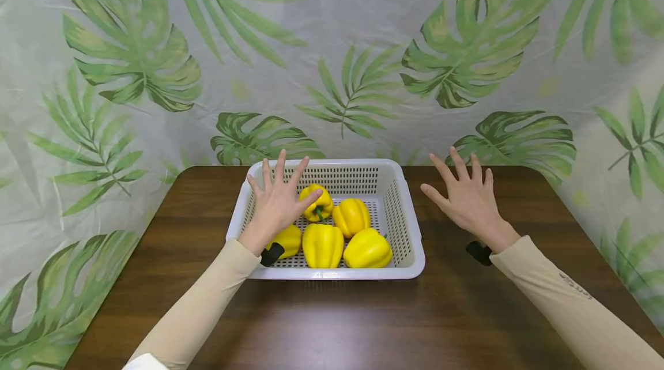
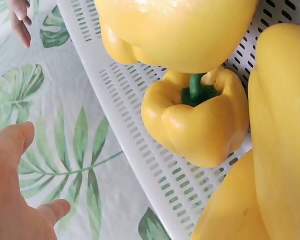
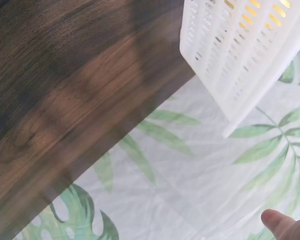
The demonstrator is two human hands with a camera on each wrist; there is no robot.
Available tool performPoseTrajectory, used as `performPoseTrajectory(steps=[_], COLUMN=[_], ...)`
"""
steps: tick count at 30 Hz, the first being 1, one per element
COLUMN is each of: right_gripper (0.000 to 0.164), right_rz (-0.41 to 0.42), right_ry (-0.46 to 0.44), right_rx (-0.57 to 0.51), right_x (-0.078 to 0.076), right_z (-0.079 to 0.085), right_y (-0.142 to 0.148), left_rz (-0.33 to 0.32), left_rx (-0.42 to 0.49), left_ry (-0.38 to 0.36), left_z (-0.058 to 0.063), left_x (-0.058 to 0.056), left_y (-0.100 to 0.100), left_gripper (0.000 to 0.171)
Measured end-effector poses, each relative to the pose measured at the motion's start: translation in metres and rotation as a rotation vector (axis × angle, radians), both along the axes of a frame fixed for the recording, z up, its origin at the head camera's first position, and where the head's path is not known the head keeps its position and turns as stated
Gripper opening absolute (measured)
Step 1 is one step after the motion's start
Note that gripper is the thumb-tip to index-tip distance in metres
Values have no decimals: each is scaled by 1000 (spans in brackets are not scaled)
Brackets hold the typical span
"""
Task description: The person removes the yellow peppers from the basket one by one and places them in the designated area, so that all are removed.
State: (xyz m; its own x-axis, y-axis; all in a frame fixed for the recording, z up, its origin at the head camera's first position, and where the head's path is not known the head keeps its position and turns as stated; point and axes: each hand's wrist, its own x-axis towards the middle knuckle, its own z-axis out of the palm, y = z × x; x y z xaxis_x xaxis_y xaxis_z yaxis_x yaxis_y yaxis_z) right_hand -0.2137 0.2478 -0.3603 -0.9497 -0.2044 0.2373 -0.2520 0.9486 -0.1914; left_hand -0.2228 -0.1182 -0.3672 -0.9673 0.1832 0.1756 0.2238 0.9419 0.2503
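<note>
A white plastic basket (image 1: 413,243) with slotted walls holds several yellow bell peppers (image 1: 323,245). Over its left side my left hand (image 1: 277,200) is held with fingers spread, gripping nothing; the hand and wrist partly hide the leftmost pepper (image 1: 288,240). In the left wrist view, one bell pepper (image 2: 195,120) shows its green stem, close by the slotted wall. To the right of the basket, my right hand (image 1: 467,200) hovers above the table with its fingers spread and holds nothing. A fingertip (image 3: 275,220) of it shows in the right wrist view, apart from the basket (image 3: 230,60).
The basket stands on a dark brown wooden table (image 1: 337,324), near its far edge. Behind the table hangs a pale cloth (image 1: 358,7) printed with green leaves. Black bands (image 1: 478,253) sit at both wrists, below beige sleeves.
</note>
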Motion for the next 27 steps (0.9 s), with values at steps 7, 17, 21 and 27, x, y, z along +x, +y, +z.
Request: performPoseTrajectory(steps=[7, 17, 21, 27], right_gripper=[74, 72, 72, 72], right_rz=[16, 63, 92, 157], right_ry=[4, 11, 14, 2], right_rx=[1, -30, -55, -160], right_x=[0, 1, 0, 0], right_z=[3, 10, 14, 20], right_y=[-1, -1, -4, -10], left_rz=[-6, -31, -39, -62], left_rx=[20, 90, 137, 248], left_ry=[-19, -6, -11, -18], left_z=[9, 35, 42, 46], left_x=[3, 15, 23, 28], left_y=[-2, -25, -41, -71], left_gripper=[76, 75, 75, 75])
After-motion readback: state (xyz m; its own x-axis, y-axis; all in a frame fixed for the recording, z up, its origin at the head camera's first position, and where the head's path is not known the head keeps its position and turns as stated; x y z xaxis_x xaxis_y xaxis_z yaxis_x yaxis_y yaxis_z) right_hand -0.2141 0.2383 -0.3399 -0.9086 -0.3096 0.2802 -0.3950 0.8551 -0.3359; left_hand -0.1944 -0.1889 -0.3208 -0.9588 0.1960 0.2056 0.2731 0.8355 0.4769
